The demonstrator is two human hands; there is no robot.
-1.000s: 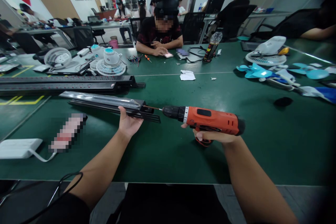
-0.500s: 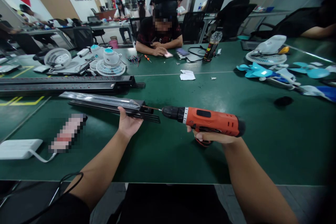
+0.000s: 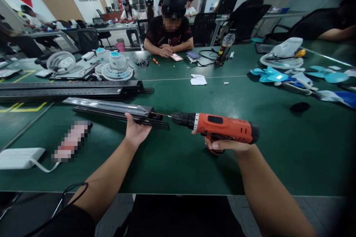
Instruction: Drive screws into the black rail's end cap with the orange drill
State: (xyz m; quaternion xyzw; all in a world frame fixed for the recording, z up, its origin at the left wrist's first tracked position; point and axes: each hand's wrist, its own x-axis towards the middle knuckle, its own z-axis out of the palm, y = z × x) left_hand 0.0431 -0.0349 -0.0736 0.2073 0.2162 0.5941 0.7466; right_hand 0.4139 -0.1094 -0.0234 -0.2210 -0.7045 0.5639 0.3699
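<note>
My right hand [image 3: 225,144] grips the handle of an orange cordless drill [image 3: 219,127] held level above the green table [image 3: 194,163]. Its bit touches the right end of a long black power strip [image 3: 111,110] lying on the table. My left hand [image 3: 136,130] is closed on that strip near its right end, thumb on the near side, holding it in place.
Two more long black strips [image 3: 69,89] lie behind. A white adapter [image 3: 19,156] with a cable sits at the near left. Small white fans [image 3: 116,67] and blue fan blades [image 3: 272,76] lie farther off. A person sits across the table; others work behind.
</note>
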